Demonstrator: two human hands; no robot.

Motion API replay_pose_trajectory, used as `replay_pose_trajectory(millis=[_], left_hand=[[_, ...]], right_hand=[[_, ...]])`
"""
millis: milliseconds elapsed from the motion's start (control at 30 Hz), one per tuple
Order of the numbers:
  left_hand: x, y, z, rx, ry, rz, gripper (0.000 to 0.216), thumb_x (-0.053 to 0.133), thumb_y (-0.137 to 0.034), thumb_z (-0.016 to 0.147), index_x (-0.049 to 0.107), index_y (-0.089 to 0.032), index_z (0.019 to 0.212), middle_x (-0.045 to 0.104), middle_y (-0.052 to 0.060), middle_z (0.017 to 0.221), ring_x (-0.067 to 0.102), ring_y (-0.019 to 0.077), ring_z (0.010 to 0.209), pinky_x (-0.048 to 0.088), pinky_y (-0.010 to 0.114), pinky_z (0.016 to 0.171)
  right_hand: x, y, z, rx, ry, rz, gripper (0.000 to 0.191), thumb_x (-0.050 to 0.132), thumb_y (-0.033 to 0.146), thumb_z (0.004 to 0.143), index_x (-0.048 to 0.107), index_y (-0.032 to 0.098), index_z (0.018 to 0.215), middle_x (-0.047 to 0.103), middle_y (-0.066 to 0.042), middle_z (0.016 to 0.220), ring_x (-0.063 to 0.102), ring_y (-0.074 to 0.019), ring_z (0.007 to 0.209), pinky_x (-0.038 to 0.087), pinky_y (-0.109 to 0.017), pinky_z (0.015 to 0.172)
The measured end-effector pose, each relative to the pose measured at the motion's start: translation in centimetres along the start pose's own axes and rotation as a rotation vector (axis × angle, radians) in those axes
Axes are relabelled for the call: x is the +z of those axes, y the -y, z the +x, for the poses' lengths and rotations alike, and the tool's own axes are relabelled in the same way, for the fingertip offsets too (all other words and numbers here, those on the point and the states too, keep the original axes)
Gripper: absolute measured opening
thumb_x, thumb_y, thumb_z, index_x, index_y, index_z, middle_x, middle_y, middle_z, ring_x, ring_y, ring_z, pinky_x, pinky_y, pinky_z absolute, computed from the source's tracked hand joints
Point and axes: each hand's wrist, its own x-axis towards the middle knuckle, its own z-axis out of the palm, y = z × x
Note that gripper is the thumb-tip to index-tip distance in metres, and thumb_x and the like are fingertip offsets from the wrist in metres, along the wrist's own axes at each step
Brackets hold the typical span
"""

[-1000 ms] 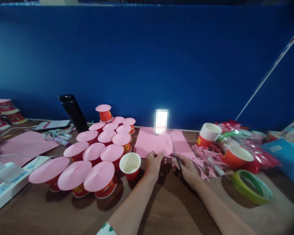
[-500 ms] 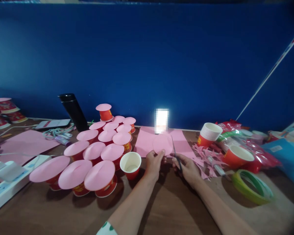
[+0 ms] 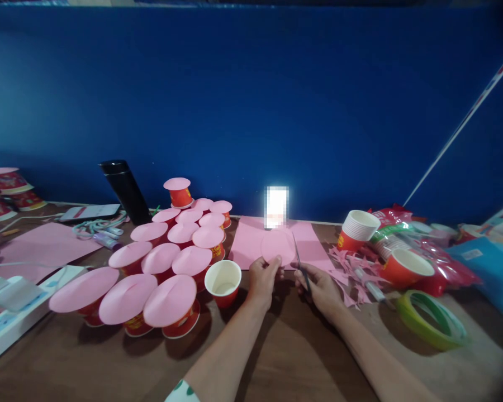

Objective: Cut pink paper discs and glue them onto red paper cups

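Between the thumb and fingers of my left hand (image 3: 265, 282) is the lower edge of a pink paper disc (image 3: 278, 247), held up over pink sheets (image 3: 245, 245) on the table. My right hand (image 3: 322, 287) is closed on dark scissors (image 3: 299, 262), their blades pointing away from me along the disc's right edge. I cannot tell whether the blades touch the paper. Left of my left hand stands an upright white-lined red paper cup (image 3: 223, 282). Pink paper scraps (image 3: 356, 273) lie to the right of the scissors.
Several upturned red cups topped with pink discs (image 3: 170, 300) fill the left side, near a black flask (image 3: 126, 190) and a power strip (image 3: 29, 310). On the right are stacked cups (image 3: 357, 230), a cup on its side (image 3: 408, 269) and green tape (image 3: 431, 321). A lit, blurred screen (image 3: 276, 206) stands behind.
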Motion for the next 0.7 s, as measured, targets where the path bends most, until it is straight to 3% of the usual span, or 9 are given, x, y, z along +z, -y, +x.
replay_pose_trajectory(millis=[700], left_hand=[[-0.15,0.32,0.03,-0.018,0.025,0.034,0.029,0.075,-0.035,0.062,0.062,-0.011,0.069,0.058,-0.001,0.051,0.052,0.0086,0.044,0.041,0.019,0.045]], right_hand=[[-0.11,-0.04,0.20,-0.025,0.010,0.006,0.057,0.072,0.055,0.065,0.062,0.015,0.104,0.054,0.004,0.057,0.044,-0.0072,0.044,0.030,-0.018,0.039]])
